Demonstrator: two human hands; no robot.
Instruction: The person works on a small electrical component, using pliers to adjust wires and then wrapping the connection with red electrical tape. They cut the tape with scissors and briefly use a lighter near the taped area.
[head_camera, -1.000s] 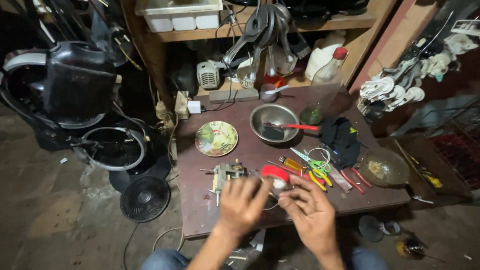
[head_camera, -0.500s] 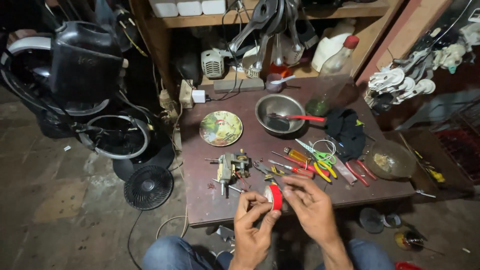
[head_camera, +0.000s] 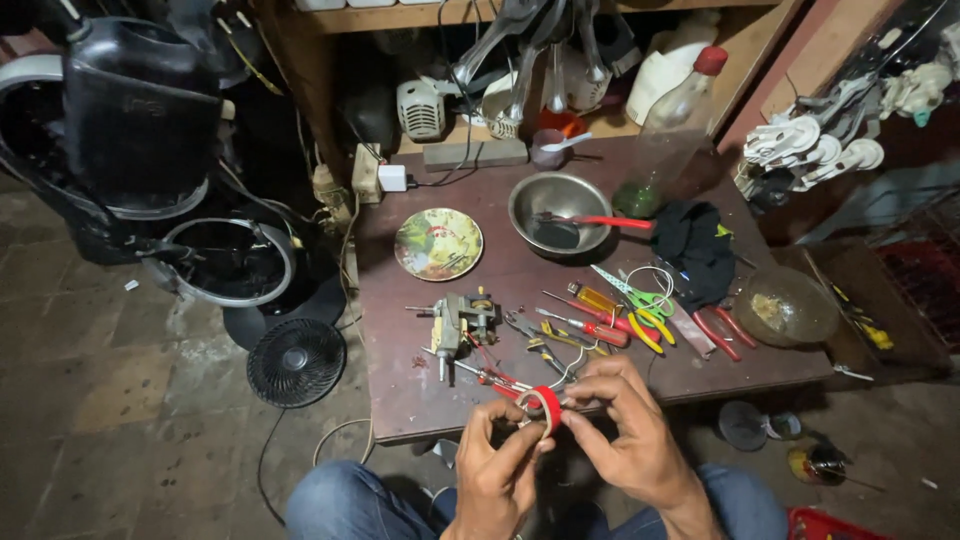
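Both hands pinch one roll of red tape (head_camera: 541, 404) at the near edge of the brown table (head_camera: 450, 395): the left hand (head_camera: 500, 470) grips its lower side, the right hand (head_camera: 625, 430) its right side. Beyond the roll lie a small motor (head_camera: 458, 322), screwdrivers (head_camera: 585, 322) and a steel bowl (head_camera: 560, 212).

A small repair workshop: hand tools (head_camera: 610, 320) cover the counter (head_camera: 500, 270), fan parts (head_camera: 296, 360) at 9 o'clock.

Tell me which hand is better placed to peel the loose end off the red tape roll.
Probably the right hand: its fingertips pinch at the red tape roll edge, while the left hand grips the roll from below.
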